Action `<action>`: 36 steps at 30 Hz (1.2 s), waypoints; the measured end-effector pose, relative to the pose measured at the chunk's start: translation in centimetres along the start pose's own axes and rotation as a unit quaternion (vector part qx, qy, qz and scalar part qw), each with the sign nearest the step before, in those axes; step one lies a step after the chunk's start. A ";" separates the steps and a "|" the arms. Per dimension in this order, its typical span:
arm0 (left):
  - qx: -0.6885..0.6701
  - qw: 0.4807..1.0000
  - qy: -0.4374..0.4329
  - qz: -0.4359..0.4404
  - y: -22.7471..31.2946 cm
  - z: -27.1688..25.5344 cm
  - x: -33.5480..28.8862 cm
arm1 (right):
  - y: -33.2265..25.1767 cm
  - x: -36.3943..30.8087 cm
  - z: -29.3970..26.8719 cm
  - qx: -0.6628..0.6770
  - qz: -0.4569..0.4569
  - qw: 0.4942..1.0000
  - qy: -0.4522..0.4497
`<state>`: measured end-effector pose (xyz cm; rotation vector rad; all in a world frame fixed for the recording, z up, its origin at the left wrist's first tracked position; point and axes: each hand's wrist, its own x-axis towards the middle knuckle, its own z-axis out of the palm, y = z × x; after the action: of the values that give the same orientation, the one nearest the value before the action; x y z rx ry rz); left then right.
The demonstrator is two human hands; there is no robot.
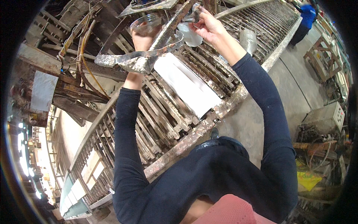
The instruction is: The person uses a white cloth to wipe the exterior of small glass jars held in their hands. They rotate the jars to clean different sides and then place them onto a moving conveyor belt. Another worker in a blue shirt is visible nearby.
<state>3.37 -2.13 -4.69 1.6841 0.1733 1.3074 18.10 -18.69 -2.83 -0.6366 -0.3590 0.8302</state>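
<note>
My left hand [144,37] reaches up behind a curved, white-crusted metal frame [140,61] and is closed on a clear plastic bowl [146,22]. The frame covers part of its wrist. Over the slats, my right hand [209,29] has its fingers curled beside a dark metal fitting [192,15]. A translucent plastic cup [191,36] is right below these fingers; whether they grip the cup or the fitting, I cannot tell. Below both hands, a white rectangular panel [188,86] lies on the crusted slatted conveyor [160,112].
A cloudy plastic container [248,41] stands on the slats at right. Hoses and cables [82,48] hang at left. Pale panels [77,192] lie farther along the conveyor. A control box [322,119] stands on the right. A person in blue [307,16] is at the far right.
</note>
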 end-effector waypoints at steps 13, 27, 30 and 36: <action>0.079 0.997 0.022 -0.014 0.7 0.3 -0.2 | -0.3 -0.4 0.6 0.000 0.009 1.000 0.015; 0.066 0.996 0.026 -0.059 3.8 1.9 -0.7 | -0.5 -0.3 -0.3 0.017 0.021 0.999 0.028; 0.036 0.997 0.028 -0.059 2.4 1.7 -0.4 | -0.8 -0.9 0.1 -0.004 0.014 1.000 0.013; 0.018 0.999 0.000 -0.039 0.3 0.3 0.0 | -1.2 -1.5 0.8 -0.022 0.017 1.000 0.013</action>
<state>3.53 -2.48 -4.44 1.6903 0.2607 1.2522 17.36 -20.16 -1.54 -0.6963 -0.3440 0.8481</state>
